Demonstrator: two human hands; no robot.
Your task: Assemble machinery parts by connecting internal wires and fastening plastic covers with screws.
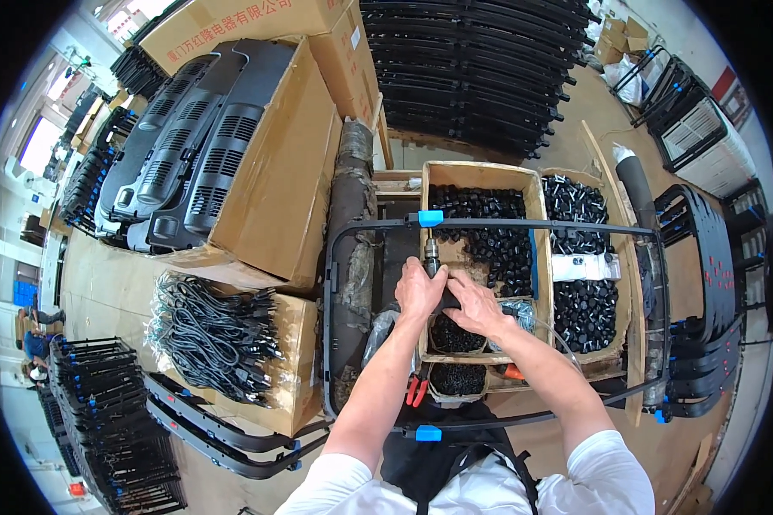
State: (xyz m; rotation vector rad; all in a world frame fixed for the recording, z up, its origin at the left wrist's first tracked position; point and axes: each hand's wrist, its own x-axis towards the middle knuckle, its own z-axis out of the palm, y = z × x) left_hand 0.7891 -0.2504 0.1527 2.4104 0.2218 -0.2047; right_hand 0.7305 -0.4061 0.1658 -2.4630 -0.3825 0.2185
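Note:
In front of me a black rectangular tube frame (567, 226) with rounded corners lies across wooden boxes and a padded rail. A blue clip (430, 218) sits on its far bar and another blue clip (429, 433) on its near bar. My left hand (421, 290) is closed around the front of a power driver (432, 255), whose metal nose points away toward the far blue clip. Behind it, my right hand (476, 305) wraps the tool's dark body. Most of the driver is hidden under my fingers, and whether its tip touches the bar cannot be seen.
Under the frame, a wooden box (427, 178) holds black caps, beside a box of black screws (575, 202). Red-handled pliers (416, 391) lie near my left forearm. Bundled black cables (223, 343) and a carton of grey plastic housings (180, 146) stand left. Stacked black frames (472, 69) rise behind.

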